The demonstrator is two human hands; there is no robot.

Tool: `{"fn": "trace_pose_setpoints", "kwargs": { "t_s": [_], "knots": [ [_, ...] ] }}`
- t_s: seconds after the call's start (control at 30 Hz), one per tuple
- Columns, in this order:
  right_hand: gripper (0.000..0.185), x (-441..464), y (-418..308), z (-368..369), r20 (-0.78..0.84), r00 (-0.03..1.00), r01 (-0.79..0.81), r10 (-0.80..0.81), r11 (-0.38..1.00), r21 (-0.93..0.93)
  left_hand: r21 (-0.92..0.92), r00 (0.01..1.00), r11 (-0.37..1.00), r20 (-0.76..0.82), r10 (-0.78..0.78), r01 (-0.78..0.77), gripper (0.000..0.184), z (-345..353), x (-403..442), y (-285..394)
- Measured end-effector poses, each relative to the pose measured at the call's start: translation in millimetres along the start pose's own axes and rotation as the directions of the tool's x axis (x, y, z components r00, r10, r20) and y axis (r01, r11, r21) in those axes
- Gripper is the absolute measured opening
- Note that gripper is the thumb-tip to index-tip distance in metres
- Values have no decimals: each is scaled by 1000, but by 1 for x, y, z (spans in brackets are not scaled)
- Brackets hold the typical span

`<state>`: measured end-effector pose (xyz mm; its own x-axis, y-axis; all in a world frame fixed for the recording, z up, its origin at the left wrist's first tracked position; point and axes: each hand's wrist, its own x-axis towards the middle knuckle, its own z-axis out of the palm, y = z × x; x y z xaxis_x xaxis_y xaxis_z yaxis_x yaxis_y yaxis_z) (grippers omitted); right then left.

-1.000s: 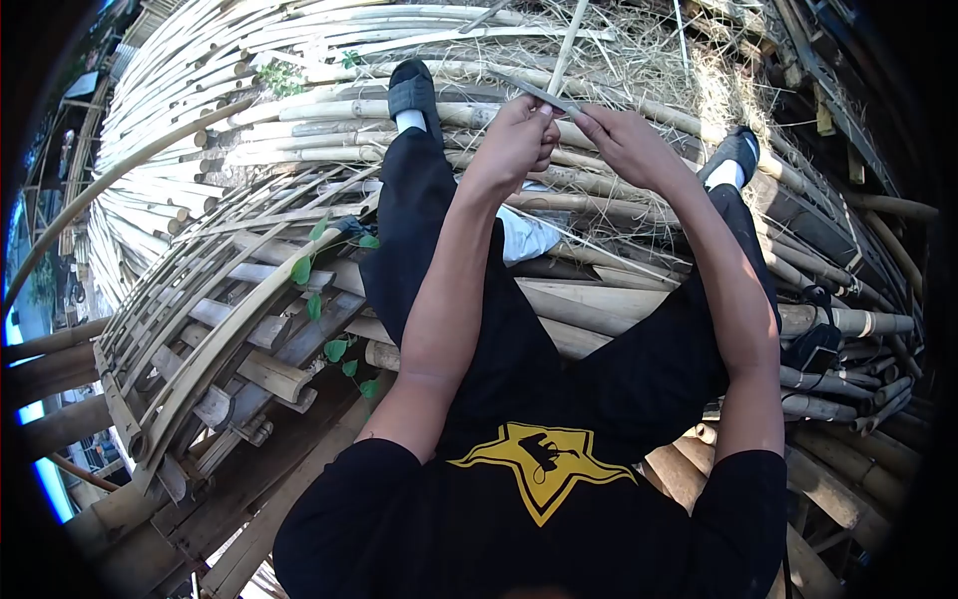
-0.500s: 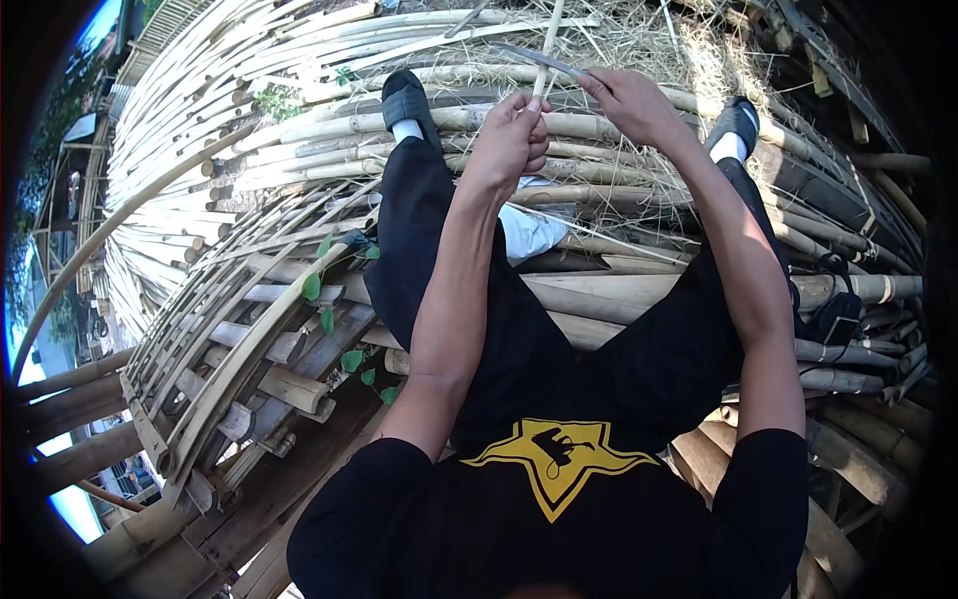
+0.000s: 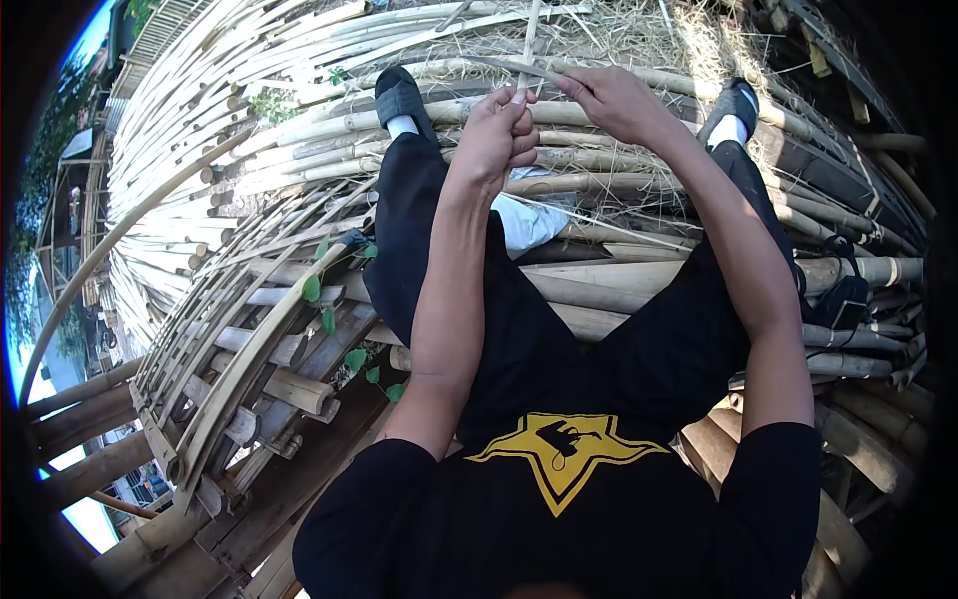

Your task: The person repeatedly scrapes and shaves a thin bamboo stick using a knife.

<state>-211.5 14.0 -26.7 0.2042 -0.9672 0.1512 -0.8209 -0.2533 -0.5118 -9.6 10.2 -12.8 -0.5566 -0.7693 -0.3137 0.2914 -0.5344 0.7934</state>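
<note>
My left hand (image 3: 496,138) is closed round the lower end of a thin pale bamboo strip (image 3: 531,40), which points up and away from me. In my right hand (image 3: 609,98) is the handle of a knife, gripped between bent fingers. The knife's thin blade (image 3: 509,65) points left and crosses the strip just above my left hand. Both hands are over the bamboo poles between my feet, a short way apart. The knife handle is mostly hidden by my right fingers.
Long bamboo poles (image 3: 579,160) run beneath my legs. A woven bamboo lattice (image 3: 230,349) stands at the left, with a green vine (image 3: 311,288) beside it. A white bag (image 3: 524,228) lies between my legs, a black pouch (image 3: 846,299) at the right. Dry straw (image 3: 639,50) lies ahead.
My right hand first moved away from my left with the knife, then came back left slightly. The blade now crosses the strip higher above my left hand than a second ago.
</note>
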Motion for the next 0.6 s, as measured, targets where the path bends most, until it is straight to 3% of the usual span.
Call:
{"fn": "trace_pose_setpoints", "kwargs": {
  "t_s": [0.1, 0.13, 0.23, 0.37, 0.4, 0.5, 0.57, 0.6],
  "knots": [
    [45, -3, -4, 0, -2, 998, 68, -68, 998, 11, 2, 1000, 1000, 20, 0, 0, 15, -3, -1, 0],
    [46, 3, 11, -5, -46, 997, -67, 68, 997, 25, -16, 999, 1000, 34, -3, 3, 14, -2, -4, -1],
    [47, 13, 22, -10, -16, 997, -76, 75, 987, -140, -55, 1000, 998, 10, -23, 24, 14, 1, 5, -6],
    [48, 9, 10, -3, -56, 993, -106, 100, 988, -114, -66, 1000, 998, 10, -15, 16, 13, 0, -1, -1],
    [40, 6, 7, 1, -50, 998, -31, 31, 1000, 7, -63, 1000, 998, 6, -6, 7, 13, -1, -2, -3],
    [40, -2, -3, 7, 51, 997, 55, -57, 998, 30, -59, 999, 998, -39, 18, -20, 12, -7, 0, -3],
    [41, 1, 9, 6, 12, 996, 87, -88, 994, 70, -53, 999, 998, -2, 40, -40, 12, -9, 0, -2],
    [43, 8, 20, -5, -14, 1000, 22, -23, 997, -74, -52, 1000, 999, 9, -5, 6, 12, -8, 1, -5]
  ]
}}
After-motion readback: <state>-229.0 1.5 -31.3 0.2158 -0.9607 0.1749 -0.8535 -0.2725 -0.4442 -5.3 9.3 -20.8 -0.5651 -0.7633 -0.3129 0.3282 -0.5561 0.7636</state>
